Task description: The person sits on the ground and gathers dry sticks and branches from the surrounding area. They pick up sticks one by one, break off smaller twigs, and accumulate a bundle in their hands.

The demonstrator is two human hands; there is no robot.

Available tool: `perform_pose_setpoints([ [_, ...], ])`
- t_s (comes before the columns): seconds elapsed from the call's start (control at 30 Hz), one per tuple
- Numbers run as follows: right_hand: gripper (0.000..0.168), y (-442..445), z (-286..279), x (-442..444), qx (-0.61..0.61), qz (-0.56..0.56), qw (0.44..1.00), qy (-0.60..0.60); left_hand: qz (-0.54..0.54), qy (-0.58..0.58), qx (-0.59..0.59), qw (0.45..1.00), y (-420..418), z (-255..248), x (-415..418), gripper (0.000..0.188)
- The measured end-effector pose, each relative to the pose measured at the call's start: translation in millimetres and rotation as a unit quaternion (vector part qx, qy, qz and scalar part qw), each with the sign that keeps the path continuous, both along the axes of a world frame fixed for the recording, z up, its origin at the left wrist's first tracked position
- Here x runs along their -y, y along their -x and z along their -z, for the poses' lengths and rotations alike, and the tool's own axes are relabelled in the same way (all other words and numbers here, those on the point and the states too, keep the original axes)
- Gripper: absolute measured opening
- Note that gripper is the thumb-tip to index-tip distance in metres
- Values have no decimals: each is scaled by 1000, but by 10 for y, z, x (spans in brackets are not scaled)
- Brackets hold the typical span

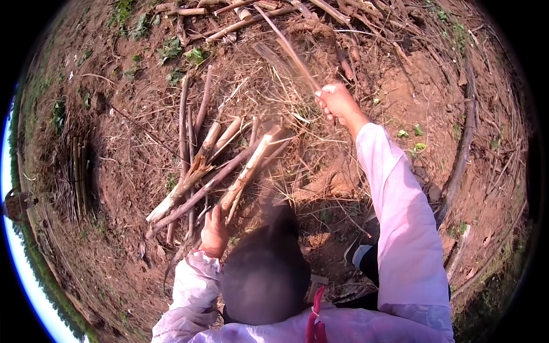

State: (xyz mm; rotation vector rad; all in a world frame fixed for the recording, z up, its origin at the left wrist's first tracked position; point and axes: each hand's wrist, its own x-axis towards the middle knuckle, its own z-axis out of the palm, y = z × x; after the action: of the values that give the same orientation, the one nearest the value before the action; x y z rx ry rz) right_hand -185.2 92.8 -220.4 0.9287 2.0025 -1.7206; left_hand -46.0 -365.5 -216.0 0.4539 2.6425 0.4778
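My right hand (pixel 339 103) is closed around the near end of a long thin stick (pixel 288 48), which points away toward the upper left. Low and to the left, my left hand (pixel 214 233) grips the near end of a pale, partly barked stick (pixel 246 171); the thumb is mostly hidden. That stick lies at the right side of a loose bundle of cut firewood. Beside it are a thin dark branch (pixel 201 193) and a thicker split log (pixel 180 191) with a splintered middle. Several narrower branches (pixel 184 115) extend from the bundle's far side.
More cut branches (pixel 253 21) lie across the far ground. A long curved branch (pixel 465 141) runs along the right. A dark rounded shape (pixel 266 274), apparently my knee, blocks the ground below. Dry twigs cover reddish soil, and another stick bundle (pixel 81 176) lies far left.
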Motion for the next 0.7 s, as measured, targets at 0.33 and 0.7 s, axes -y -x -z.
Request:
perform_pose_setpoints([
  [0.33,14,171,307,103,-13,44,999,17,-36,128,-109,985,11,389,116,117],
  [0.7,28,423,207,152,-64,15,984,-165,36,118,-210,970,-62,645,293,69],
])
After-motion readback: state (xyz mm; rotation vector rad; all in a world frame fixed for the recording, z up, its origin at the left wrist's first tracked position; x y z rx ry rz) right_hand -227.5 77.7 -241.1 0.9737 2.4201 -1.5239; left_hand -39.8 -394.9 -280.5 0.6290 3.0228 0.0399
